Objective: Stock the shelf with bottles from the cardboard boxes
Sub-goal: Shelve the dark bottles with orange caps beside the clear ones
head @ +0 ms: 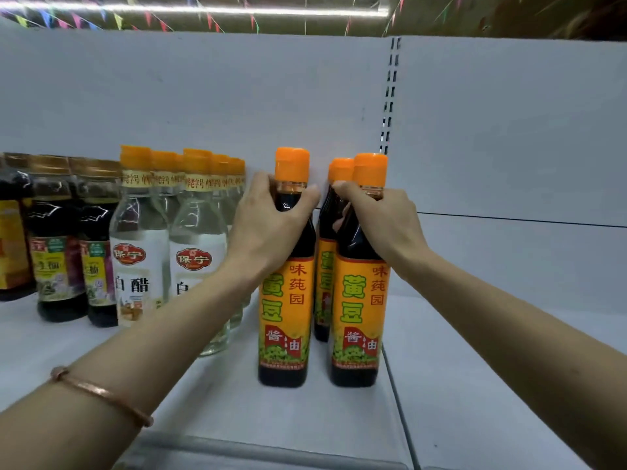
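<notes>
I am gripping two upright soy sauce bottles by their necks: my left hand (pixel 268 225) is holding the left bottle (pixel 286 300), my right hand (pixel 380 225) the right bottle (pixel 359 300). Both are standing on the shelf (pixel 217 395), a third bottle (pixel 324 266) just behind the right one.

Shop, stocked shelf (pixel 210 395), sauce bottles (pixel 285 300), bunting (pixel 149 18)

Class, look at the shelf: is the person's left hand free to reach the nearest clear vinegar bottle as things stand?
Probably not yet. The left hand grips the neck of a soy sauce bottle. The clear vinegar bottle stands just left of it, unobstructed, so letting go would likely suffice.
</notes>
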Available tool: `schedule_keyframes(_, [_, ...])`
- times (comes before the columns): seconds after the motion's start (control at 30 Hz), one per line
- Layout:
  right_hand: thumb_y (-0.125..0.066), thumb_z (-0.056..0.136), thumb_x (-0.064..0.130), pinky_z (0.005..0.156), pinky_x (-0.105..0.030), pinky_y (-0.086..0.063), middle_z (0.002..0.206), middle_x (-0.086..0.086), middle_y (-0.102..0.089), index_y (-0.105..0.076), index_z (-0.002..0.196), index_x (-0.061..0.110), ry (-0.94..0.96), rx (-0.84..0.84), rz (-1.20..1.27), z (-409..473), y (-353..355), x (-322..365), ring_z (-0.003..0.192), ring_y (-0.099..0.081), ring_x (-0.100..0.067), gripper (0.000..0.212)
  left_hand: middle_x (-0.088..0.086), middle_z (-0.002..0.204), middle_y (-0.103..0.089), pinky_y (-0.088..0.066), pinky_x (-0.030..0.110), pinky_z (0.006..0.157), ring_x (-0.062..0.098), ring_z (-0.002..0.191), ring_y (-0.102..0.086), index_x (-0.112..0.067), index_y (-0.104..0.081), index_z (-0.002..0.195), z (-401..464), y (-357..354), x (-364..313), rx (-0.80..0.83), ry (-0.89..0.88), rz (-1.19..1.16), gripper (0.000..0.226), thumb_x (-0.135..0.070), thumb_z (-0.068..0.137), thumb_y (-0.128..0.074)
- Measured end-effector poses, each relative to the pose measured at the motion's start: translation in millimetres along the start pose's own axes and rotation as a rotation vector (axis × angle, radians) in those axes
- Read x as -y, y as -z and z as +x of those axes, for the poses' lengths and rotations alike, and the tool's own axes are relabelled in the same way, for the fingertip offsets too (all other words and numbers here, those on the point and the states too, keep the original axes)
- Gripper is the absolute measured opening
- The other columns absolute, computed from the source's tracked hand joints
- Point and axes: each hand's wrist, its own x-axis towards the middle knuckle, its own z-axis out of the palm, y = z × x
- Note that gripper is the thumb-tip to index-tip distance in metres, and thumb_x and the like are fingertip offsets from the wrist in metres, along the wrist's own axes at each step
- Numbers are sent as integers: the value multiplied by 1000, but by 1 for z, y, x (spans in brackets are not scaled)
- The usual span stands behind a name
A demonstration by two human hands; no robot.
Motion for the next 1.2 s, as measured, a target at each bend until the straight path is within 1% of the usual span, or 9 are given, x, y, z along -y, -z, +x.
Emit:
schedule_keyframes(0.1, [-60,91,40,65,-34,-51,72,-2,-69,-63,79,6,31,-22,45,-10,-2,-4,63,-64,-12,36,-2,98,-54,-50,34,76,13,88,-57,-25,-47,99,-16,-2,12,-19,-6,-4,37,-56,84,-62])
schedule_keyframes(0.17, [-63,90,42,69,-32,-54,81,1,-68,-63,90,13,48,-32,102,-25,-8,-17,73,-66,-9,29,-6,103,-49,-50,31,79,11,97,-54,-27,-43,109,-30,-1,20,-1,30,-18,58,-68,74,-64])
schedule_keyframes(0.33, [-63,79,58,77,-23,-58,111,16,-65,-37,135,40,-50,164,253,-72,-15,-56,95,-68,-1,65,-6,123,-44,-51,39,93,12,111,-54,-32,-27,133,-61,11,41,262,179,-2,99,-70,54,-75])
schedule_keyframes(0.53, [-66,67,54,66,-9,-51,109,20,-60,-41,128,42,-108,314,58,-93,9,-64,94,-62,3,67,-10,116,-54,-42,10,69,-3,92,-56,-35,-41,114,-80,22,58,420,238,3,64,-44,65,-82])
schedule_keyframes(0.7, [-70,64,54,74,-21,-56,110,15,-61,-45,124,28,-164,271,47,-94,10,-63,97,-64,-5,70,-4,116,-51,-51,31,89,12,104,-57,-29,-48,121,-77,21,59,394,199,106,65,-50,68,-77])
schedule_keyframes(0.8, [-67,66,56,70,-15,-54,116,17,-56,-45,121,28,-137,249,16,-97,7,-64,98,-60,0,65,-4,117,-51,-53,40,93,14,103,-59,-30,-50,117,-73,20,61,417,206,142,67,-61,63,-73])
schedule_keyframes(0.97, [-67,65,55,65,-10,-52,118,12,-56,-48,117,28,-126,237,16,-95,7,-65,97,-59,0,62,-6,121,-51,-50,28,86,9,102,-56,-28,-45,124,-72,16,64,394,205,182,66,-55,71,-73])
schedule_keyframes(1.1, [-68,66,53,64,-9,-51,121,6,-57,-49,119,29,-118,231,48,-95,4,-69,98,-60,-1,62,-21,96,-53,-36,8,63,-8,81,-51,-30,-43,119,-71,15,64,417,206,159,54,-46,77,-72])
schedule_keyframes(1.2, [-66,67,56,64,-10,-52,125,4,-56,-47,122,31,-116,220,38,-96,1,-72,100,-60,-2,63,-23,89,-52,-36,9,64,-10,78,-49,-32,-41,115,-70,16,62,439,225,126,47,-41,80,-72])
